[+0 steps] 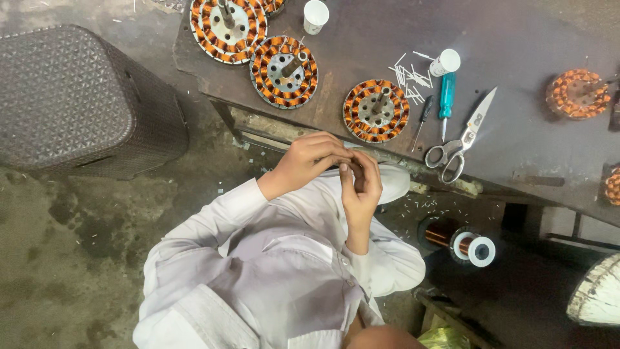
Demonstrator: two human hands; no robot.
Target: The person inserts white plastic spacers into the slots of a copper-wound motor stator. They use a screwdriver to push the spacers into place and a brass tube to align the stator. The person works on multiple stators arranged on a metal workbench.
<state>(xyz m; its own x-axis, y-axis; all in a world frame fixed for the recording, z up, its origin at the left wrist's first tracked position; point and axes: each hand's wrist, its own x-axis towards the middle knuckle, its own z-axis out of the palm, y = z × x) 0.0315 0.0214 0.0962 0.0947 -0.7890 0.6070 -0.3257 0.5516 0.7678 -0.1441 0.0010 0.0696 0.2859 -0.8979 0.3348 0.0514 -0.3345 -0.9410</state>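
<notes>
**A:** Dark and scuffed, the worktop [361, 39] is running across the top of your view, from ten o'clock round to three. Three wound stators are lying on it in a line; the nearest stator [376, 110] is sitting at about one o'clock from your hands, near the worktop's front edge. Scissors [460, 142] and a teal screwdriver [446, 97] are resting at two o'clock, with white slips [411, 76] scattered beyond them.

**B:** And what are my hands doing?

**A:** You are holding both up over your lap, just short of the worktop edge. Your left hand [309, 160] is reaching in from nine o'clock, fingers curled and pinching. Your right hand [361, 184] is rising from six o'clock, fingers folded in against the left. The two are touching.

**B:** What is each grip closed on?

**A:** Something small and pale [351, 165] is showing between the fingertips, but I cannot tell what it is, or which way its length is running. Both hands are equally near it. A copper wire spool [460, 242] is lying on the floor at four o'clock, well apart.
</notes>
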